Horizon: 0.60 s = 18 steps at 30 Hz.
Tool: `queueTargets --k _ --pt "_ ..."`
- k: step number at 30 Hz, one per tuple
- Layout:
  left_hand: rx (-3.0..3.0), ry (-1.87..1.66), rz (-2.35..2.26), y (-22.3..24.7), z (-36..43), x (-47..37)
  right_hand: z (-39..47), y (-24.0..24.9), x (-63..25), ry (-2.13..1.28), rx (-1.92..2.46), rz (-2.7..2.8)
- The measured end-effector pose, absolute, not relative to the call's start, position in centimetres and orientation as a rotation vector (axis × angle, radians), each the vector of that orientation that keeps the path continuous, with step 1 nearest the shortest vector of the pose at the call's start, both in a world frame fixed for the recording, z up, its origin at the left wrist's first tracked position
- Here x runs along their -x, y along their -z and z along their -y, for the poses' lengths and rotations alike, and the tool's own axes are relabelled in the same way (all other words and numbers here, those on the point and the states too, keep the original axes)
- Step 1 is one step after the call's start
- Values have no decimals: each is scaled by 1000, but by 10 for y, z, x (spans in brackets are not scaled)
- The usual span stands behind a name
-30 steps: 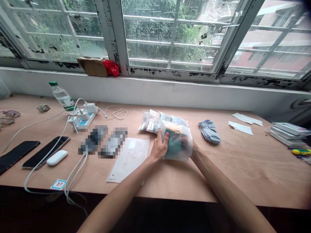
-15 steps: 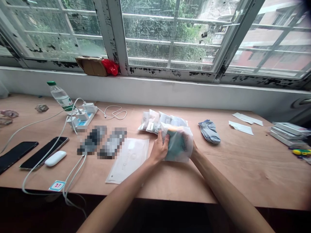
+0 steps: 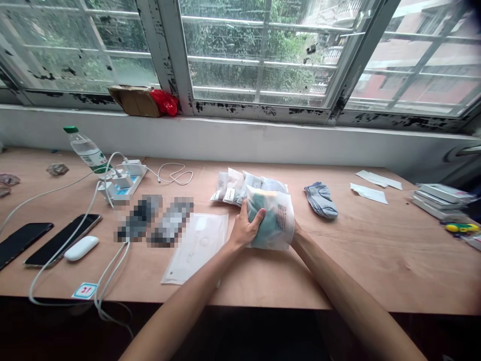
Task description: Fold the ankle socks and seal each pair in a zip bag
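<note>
A frosted plastic bag (image 3: 276, 225) with folded green cloth inside and small print on its right side is held up over the table. My left hand (image 3: 248, 224) grips its left side, thumb across the front and fingers behind. At the bag's right edge my right hand (image 3: 296, 233) holds it from behind; most of that hand and its fingers are hidden. Just beyond lie several packed plastic bags (image 3: 235, 184) with small labels. Folded grey-blue socks (image 3: 321, 200) lie to the right, and a flat frosted bag (image 3: 197, 248) lies to the left.
A bottle (image 3: 86, 150), a power strip (image 3: 130, 184) with chargers and white cables (image 3: 101, 286), phones (image 3: 62, 240) and a white case (image 3: 81, 248) occupy the left. White paper slips (image 3: 370, 194) and stacked boxes (image 3: 439, 200) lie right. The table's front edge is close to my forearms.
The bag in my hands has turned slightly, and my left thumb has shifted a little on its front. The whole view has moved slightly.
</note>
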<state>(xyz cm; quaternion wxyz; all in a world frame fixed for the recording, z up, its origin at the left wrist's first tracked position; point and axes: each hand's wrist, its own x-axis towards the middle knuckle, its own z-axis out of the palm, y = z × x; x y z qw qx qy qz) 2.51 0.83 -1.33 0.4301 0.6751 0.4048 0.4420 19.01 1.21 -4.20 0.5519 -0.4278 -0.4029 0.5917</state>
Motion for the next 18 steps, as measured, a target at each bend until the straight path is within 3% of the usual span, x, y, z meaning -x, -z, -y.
queueTargets --k 8,14,18 --pt "-1720 -1053 -1028 16 -10 -26 -13 36 -183 -1368 927 630" --pt "-1795 -1131 -1025 15 -13 -23 -6 17 -182 -1424 893 796" --pt "-1750 -1304 -1077 9 -21 -15 -9 7 -193 -1166 992 910"
